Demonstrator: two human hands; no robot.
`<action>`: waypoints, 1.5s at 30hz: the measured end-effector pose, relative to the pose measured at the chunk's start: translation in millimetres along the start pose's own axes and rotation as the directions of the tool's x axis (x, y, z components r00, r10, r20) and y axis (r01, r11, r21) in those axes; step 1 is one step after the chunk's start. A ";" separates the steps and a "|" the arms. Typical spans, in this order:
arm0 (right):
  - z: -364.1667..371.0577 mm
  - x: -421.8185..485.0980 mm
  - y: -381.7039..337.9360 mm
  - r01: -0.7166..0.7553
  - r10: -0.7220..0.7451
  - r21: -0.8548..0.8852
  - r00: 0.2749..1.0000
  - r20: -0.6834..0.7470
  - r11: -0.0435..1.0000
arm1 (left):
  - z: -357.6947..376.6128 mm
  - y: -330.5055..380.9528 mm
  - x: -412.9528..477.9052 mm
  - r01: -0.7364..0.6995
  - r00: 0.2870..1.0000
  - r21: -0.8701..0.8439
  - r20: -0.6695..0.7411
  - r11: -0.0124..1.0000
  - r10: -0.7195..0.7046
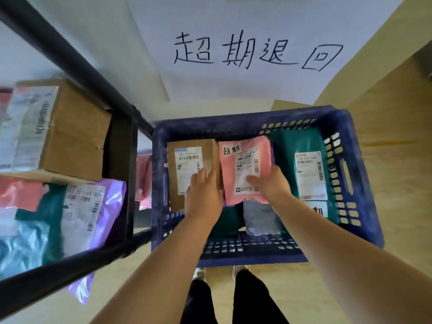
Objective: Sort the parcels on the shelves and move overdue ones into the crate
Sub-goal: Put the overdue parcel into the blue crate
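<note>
1. A white paper sign (233, 85) with four large handwritten black characters hangs on the wall above the scene
2. A black metal shelf rack (70, 59) fills the left side; a labelled cardboard box (74, 132) sits on its upper shelf, and on the shelf below lie soft parcels, among them a teal bag (53, 206) with a white label and a purple bag (112, 197) whose corner hangs over the front rail
3. A blue plastic crate (233, 123) with slotted walls stands on the pale wooden floor (385, 183) just right of the rack, directly in front of the person's feet
4. Inside the crate, a teal mailer (299, 141) leans against the right wall, a pink mailer (264, 146) with handwritten marks at its top corner stands in the middle, and a brown carton (170, 178) stands at the left
5. The left hand (203, 192) rests on the brown carton, fingers straight over its label, gripping nothing
6. The right hand (268, 183) rests on the pink mailer, fingers stretched apart across its label
7. A grey pouch (259, 218) lies on the crate's bottom, below the pink mailer and between the forearms
</note>
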State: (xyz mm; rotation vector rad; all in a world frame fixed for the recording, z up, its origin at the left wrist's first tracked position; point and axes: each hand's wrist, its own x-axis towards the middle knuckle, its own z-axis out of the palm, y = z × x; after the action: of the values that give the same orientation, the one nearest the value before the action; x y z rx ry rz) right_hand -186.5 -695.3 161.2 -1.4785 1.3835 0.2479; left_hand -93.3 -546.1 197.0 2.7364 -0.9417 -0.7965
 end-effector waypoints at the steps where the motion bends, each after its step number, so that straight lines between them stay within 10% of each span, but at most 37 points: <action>1: 4.6 6.5 -0.3 -0.006 0.006 -0.013 1.000 -0.018 1.000 | 1.7 -1.3 4.6 -0.011 1.000 0.040 0.022 0.999 0.010; 30: 7.5 -34.1 -17.5 0.048 -0.080 -0.285 0.992 -0.101 0.957 | 8.6 -21.6 -14.3 -0.141 0.989 0.284 0.086 0.949 0.121; 45: -12.1 -203.0 -34.4 0.212 -0.319 -0.347 0.903 -0.289 0.914 | -77.2 -10.6 -99.1 -0.472 0.872 0.519 0.161 0.712 0.462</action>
State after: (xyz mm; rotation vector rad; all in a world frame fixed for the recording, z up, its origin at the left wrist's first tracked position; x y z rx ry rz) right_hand -227.1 -589.2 333.2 -2.0303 1.4322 0.0289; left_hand -112.9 -480.5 302.9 2.6736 -2.0392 -0.5051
